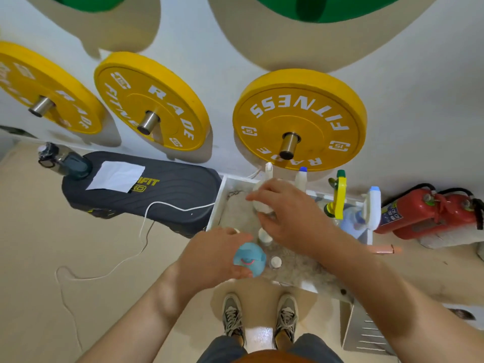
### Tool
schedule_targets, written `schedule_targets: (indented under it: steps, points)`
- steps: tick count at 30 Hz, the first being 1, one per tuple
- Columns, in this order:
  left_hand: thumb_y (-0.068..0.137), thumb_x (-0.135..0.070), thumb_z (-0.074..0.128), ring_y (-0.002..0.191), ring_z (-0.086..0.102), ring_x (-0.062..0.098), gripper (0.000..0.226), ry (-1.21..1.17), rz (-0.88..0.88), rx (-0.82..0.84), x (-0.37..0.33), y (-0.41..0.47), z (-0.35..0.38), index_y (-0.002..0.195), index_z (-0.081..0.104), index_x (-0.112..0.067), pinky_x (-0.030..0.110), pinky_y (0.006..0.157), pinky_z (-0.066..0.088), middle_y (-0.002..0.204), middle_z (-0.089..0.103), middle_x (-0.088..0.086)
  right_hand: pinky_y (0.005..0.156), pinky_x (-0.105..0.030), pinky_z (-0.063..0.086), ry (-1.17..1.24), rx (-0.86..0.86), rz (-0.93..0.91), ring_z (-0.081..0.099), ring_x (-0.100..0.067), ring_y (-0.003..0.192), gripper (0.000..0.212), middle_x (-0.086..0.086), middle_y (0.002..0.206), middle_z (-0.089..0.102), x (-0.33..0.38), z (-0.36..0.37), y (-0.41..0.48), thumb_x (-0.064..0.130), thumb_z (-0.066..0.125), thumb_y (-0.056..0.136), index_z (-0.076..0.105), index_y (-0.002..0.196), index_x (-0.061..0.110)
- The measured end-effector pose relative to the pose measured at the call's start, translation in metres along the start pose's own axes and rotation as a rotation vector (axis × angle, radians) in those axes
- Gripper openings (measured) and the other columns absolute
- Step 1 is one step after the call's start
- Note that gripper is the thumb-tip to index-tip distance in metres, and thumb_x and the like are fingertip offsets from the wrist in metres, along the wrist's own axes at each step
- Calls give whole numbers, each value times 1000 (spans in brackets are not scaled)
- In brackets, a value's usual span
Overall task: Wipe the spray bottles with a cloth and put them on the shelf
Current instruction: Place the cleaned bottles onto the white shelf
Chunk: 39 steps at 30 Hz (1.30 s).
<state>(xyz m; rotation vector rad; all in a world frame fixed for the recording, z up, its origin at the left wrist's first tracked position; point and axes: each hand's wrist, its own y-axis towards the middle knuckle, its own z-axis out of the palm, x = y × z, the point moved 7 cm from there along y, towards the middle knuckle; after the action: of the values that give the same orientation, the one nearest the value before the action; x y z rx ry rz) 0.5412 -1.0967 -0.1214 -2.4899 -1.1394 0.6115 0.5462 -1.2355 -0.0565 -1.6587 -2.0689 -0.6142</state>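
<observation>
My left hand (213,256) grips a light blue cloth (248,259) just above the near left part of the white shelf (218,203). My right hand (284,213) reaches over the shelf top and holds a white spray bottle (262,203), whose nozzle sticks up toward the wall. More spray bottles stand along the back: one with a blue cap (301,176), one with a yellow and green trigger (338,196), and a white one with a blue top (373,205). Two small white caps (264,235) lie on the speckled shelf surface.
Yellow weight plates (298,119) hang on pegs on the wall just behind the shelf. A black pad (146,187) with a white paper and a water bottle (62,161) lies on the floor to the left, with a white cable. Two red fire extinguishers (429,213) lie at the right.
</observation>
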Motion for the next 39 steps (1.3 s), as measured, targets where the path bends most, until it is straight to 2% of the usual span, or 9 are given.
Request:
schedule_targets:
  steps: [6,11,14,17,20,24,30,35,39]
  points:
    - [101,-45,44,109,57,24,36,130,-8,39,-2,9,19,133,54,-33,32,77,42,117,60,3,82,-38,49,-104,565,130,58,-23,103,38,-2,113,56,-6,82,-44,29,63,86,55,122,23]
    - [98,-29,51,107,60,20,33,62,78,-46,-7,-11,-15,130,58,-34,35,89,46,115,63,-2,83,-37,50,-53,386,226,59,-19,95,34,1,110,57,3,86,-40,47,57,93,61,119,25]
    - [80,-27,64,99,61,7,38,-453,63,-421,4,-39,-61,118,67,-30,27,85,50,112,60,-13,74,-35,47,13,248,190,56,-17,81,30,4,88,54,22,55,-31,49,53,95,64,95,21]
    - [81,-49,71,89,60,-1,36,-660,-223,-726,29,-66,-91,112,53,-43,27,75,54,103,54,-16,57,-24,34,105,54,226,47,-11,63,37,8,68,44,33,20,-21,51,55,92,53,72,21]
    - [70,-86,44,85,65,10,60,-699,-367,-530,25,-60,-97,105,52,-38,38,79,54,94,62,-11,51,-19,29,119,-201,204,42,-9,56,32,11,65,41,51,1,-6,53,50,87,48,70,25]
    - [95,-49,46,85,62,18,29,-587,-366,-560,23,-31,-113,99,62,-24,36,76,47,88,64,-2,57,-42,53,103,-234,147,63,-26,71,20,-7,89,63,67,16,12,26,64,85,68,96,10]
    - [98,-34,50,68,73,18,33,-795,-295,-591,55,23,-107,128,61,-29,42,70,61,86,69,4,84,-37,46,-84,-367,281,57,-29,104,39,-10,115,63,21,-15,19,17,64,89,64,128,15]
    - [97,-30,51,63,73,23,25,-848,-356,-443,70,65,-79,109,61,-10,48,71,61,83,67,10,75,-34,38,-351,-119,445,50,-28,102,43,-9,111,59,-32,-19,35,39,50,98,49,139,29]
    - [98,-27,52,62,72,19,22,-916,-365,-345,72,88,-48,113,63,-15,45,76,61,81,65,3,76,-34,50,-485,25,376,58,-30,101,36,-7,104,69,-38,4,50,39,45,99,53,133,28]
